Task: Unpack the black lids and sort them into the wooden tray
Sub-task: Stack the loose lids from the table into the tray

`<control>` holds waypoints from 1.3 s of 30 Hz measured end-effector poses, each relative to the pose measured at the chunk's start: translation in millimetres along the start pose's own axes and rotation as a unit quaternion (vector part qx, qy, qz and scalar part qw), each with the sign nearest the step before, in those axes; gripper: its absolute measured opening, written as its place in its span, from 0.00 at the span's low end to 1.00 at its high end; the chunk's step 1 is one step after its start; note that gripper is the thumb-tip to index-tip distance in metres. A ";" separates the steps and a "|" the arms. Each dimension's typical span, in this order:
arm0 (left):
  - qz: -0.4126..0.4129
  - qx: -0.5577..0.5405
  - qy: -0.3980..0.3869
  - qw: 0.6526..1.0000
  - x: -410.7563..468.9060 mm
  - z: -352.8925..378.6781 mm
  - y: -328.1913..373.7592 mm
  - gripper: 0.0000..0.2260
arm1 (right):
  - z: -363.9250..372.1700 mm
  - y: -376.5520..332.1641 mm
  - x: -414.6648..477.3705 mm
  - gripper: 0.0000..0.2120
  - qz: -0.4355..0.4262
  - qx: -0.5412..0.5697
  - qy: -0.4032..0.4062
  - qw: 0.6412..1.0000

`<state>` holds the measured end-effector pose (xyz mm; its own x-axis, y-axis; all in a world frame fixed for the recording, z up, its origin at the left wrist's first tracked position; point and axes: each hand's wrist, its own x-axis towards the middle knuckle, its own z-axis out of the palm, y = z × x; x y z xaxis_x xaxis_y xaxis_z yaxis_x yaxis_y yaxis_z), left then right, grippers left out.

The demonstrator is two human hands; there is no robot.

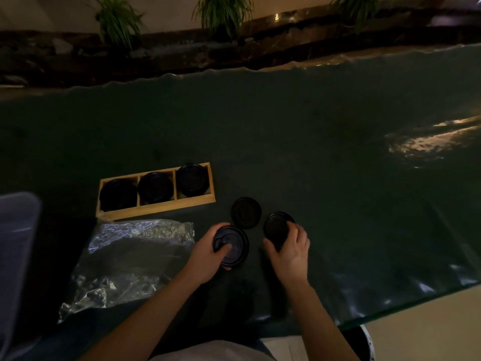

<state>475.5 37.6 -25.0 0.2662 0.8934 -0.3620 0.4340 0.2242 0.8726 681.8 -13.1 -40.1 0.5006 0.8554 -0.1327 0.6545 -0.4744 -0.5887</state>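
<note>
Broadly, a dark green bench (286, 142) fills most of the view under dim light. Clear plastic bag (130, 259): crumpled, lying flat at the near left, its far edge just beside the tray. Wooden tray (156, 211): three compartments in a row, left of centre, each holding black lids; how many are stacked in each cannot be told. Left hand (208, 256): fingers curled around one black lid (231, 247), thumb pressed on its top face, gripping it just right of the bag. Right hand (289, 247): fingers partly closed around the rim of a second black lid (277, 226), near side covered by the hand; whether this lid touches the bench cannot be told. Loose black lid (246, 212): flat on the bench, ungripped, between the tray and the two hands.
</note>
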 end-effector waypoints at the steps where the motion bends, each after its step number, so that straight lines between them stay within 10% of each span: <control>1: -0.007 -0.014 0.008 1.000 0.9 -2.9 -1.5 0.20 | -0.3 3.4 9.2 0.41 0.007 -0.032 -0.025 0.999; 6: -0.024 -0.026 0.045 0.998 3.6 -16.4 -8.1 0.22 | 3.0 10.9 45.8 0.55 0.001 -0.114 -0.133 0.985; 16: -0.076 -0.110 0.072 0.988 12.0 -30.1 -7.7 0.24 | 12.5 -20.1 70.7 0.45 -0.069 -0.062 -0.068 0.993; 32: -0.114 -0.217 0.092 0.965 17.8 -37.8 15.6 0.15 | 57.1 -59.3 74.8 0.44 -0.089 -0.145 -0.187 0.968; 39: -0.123 -0.246 0.070 0.959 19.7 -36.8 21.2 0.10 | 19.6 -70.9 42.0 0.47 -0.136 0.120 -0.081 0.980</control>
<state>458.3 74.3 -1.5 0.0751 0.8261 -0.5585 0.0014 0.5600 0.8285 645.3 60.6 -19.5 0.2166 0.9745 -0.0585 0.5894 -0.1783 -0.7879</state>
